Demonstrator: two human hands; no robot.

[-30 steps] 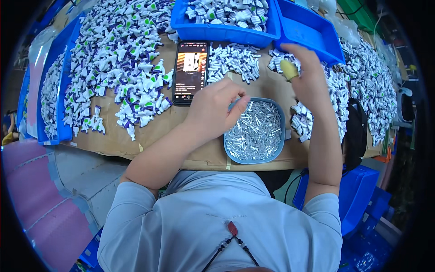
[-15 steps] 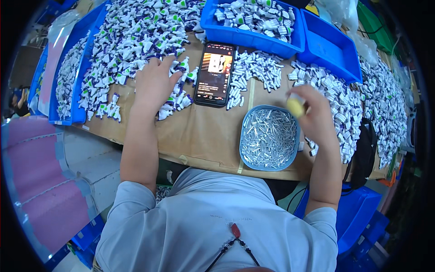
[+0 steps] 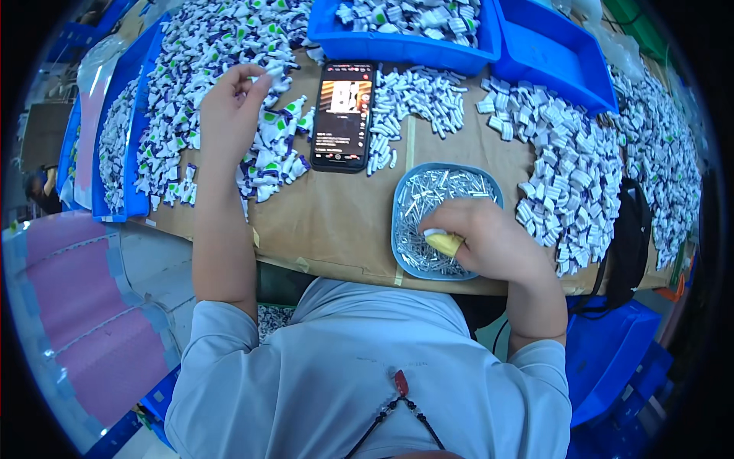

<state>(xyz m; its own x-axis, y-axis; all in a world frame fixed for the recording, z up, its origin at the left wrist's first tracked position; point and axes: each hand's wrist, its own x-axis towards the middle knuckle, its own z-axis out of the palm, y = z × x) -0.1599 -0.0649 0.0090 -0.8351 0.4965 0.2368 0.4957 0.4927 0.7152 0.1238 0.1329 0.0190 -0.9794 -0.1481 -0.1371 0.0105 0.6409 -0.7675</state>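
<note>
My left hand (image 3: 235, 107) is raised over the front of a pile of white, purple and green plastic figure parts (image 3: 229, 46). Its thumb and forefinger pinch together, with a small white plastic part (image 3: 277, 70) at their tips. My right hand (image 3: 489, 239) reaches into a blue-grey tub (image 3: 397, 206) of thin silvery metal pins (image 3: 436, 191). The fingers bend down and close among the pins; what lies between the tips is hidden. A yellow cover (image 3: 445, 244) sits at the thumb of that hand.
A lit phone (image 3: 342, 115) lies beyond the tub. White tubular pieces (image 3: 428, 99) lie beside it. White blocky parts (image 3: 569, 168) spread along the right. Blue bins (image 3: 405, 46) line the back, another blue bin (image 3: 131, 145) stands left, and a black strap (image 3: 631, 237) hangs right.
My right hand has come down and left, from beside the tub into the pins. My left hand has drawn its fingers together and lifted off the pile. The view has shifted slightly.
</note>
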